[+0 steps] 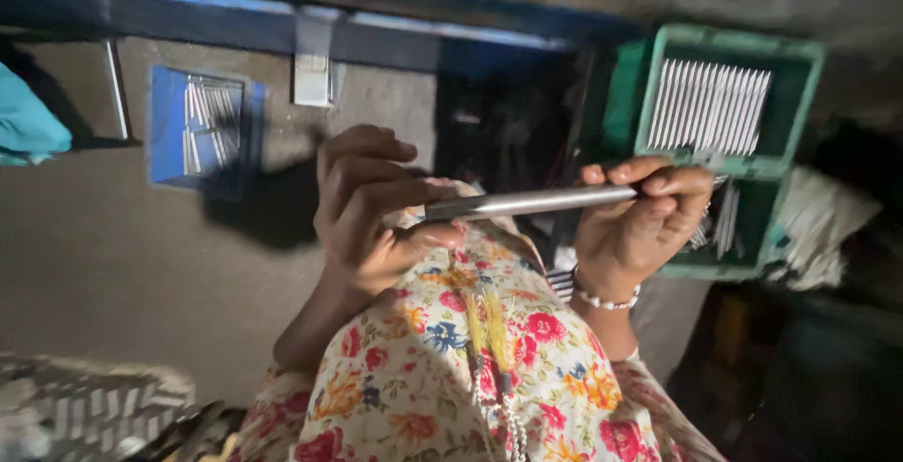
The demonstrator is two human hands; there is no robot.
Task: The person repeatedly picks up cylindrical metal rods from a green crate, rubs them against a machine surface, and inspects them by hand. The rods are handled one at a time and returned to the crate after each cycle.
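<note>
A thin grey metal rod (531, 202) lies level between my two hands, held in front of my floral dress. My left hand (372, 208) pinches its left end between thumb and fingertips. My right hand (640, 222), with a bead bracelet at the wrist, grips the rod's right end. Just beyond my right hand stands a green plastic crate (798, 95) with a row of similar silver rods (707, 106) laid side by side in it; more rods hang below in its lower part.
A blue tray (162, 128) holding several short metal pieces sits on the grey surface at the left. A dark blue beam (282, 20) runs across the top. Teal cloth (28, 123) shows at the far left, pale cloth (818, 227) at the right.
</note>
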